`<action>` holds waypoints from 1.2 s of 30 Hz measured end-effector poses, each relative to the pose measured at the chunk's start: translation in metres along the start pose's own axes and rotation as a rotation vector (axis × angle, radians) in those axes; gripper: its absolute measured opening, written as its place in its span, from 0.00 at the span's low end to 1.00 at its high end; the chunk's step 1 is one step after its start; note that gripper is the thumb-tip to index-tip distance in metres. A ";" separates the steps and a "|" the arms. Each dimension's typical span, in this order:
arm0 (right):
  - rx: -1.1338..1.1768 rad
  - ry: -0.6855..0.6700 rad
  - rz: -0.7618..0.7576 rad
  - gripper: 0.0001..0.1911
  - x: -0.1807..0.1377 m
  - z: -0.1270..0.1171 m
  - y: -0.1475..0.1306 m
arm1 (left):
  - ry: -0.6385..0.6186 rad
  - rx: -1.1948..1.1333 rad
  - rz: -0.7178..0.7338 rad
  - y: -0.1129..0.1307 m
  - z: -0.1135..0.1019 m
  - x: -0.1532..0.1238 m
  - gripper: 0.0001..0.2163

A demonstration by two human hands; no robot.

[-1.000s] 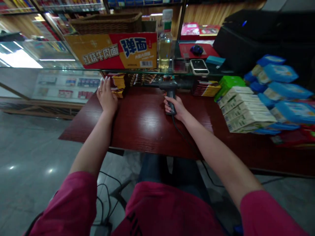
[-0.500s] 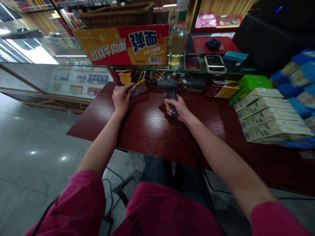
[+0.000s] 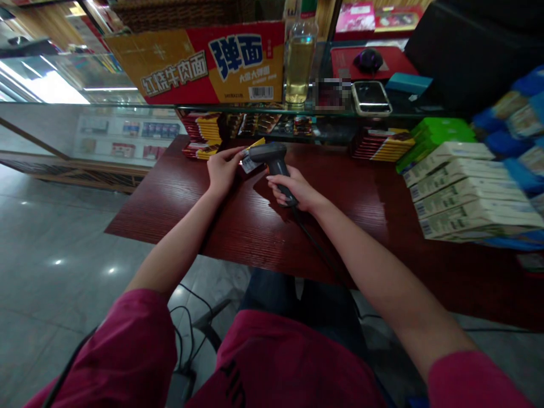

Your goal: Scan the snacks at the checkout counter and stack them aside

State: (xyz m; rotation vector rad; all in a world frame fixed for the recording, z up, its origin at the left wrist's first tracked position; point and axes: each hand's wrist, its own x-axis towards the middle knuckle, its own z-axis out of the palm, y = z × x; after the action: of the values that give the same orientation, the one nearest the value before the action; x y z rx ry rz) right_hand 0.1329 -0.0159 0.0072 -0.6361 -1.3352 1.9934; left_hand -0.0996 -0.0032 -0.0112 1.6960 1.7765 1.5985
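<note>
My right hand (image 3: 293, 190) is wrapped round the grip of a dark barcode scanner (image 3: 276, 164), whose cable trails down over the table edge. The scanner's head points left at a chocolate bar packet (image 3: 250, 163). Between thumb and fingers, my left hand (image 3: 224, 170) pinches that packet by its left end, tilted up from the table. Its pale back and a yellow edge show; the scanner's head covers part of it. Just behind my left hand, a stack of red and yellow packets (image 3: 204, 127) stands on the table.
The dark red wooden table (image 3: 255, 238) runs across. Another stack of packets (image 3: 382, 144) stands right, beside green packs (image 3: 437, 141) and pale cartons (image 3: 454, 192). Above, a glass shelf bears a noodle box (image 3: 195, 68), a bottle (image 3: 300, 68), a phone (image 3: 371, 98) and a mouse (image 3: 369, 59).
The scanner has moved left in my right hand and turned its head toward the packet. My left hand has shifted slightly right and nearer with the packet. The view has tilted a little.
</note>
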 end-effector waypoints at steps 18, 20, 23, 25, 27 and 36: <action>0.013 0.063 -0.030 0.19 -0.007 0.005 0.006 | 0.067 -0.016 -0.015 -0.016 0.001 0.002 0.12; 0.024 0.119 -0.060 0.22 -0.014 -0.004 0.005 | 0.018 -0.022 0.002 -0.010 0.005 0.002 0.18; 0.032 0.234 -0.125 0.24 -0.036 -0.028 -0.001 | -0.082 -0.026 0.098 0.013 0.024 -0.001 0.19; 0.035 0.326 -0.167 0.25 -0.060 -0.049 -0.008 | -0.143 -0.009 0.222 0.038 0.048 -0.003 0.15; 0.034 0.419 -0.196 0.26 -0.089 -0.068 -0.015 | -0.182 -0.012 0.333 0.067 0.080 -0.006 0.13; 0.081 0.580 -0.175 0.25 -0.207 -0.096 -0.023 | -0.284 -0.159 0.557 0.168 0.237 0.010 0.16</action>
State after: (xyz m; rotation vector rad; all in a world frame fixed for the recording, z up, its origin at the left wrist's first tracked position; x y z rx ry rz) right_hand 0.3454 -0.1033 0.0017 -0.9347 -0.9165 1.5470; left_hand 0.1726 0.0891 0.0316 2.3272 1.0683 1.5249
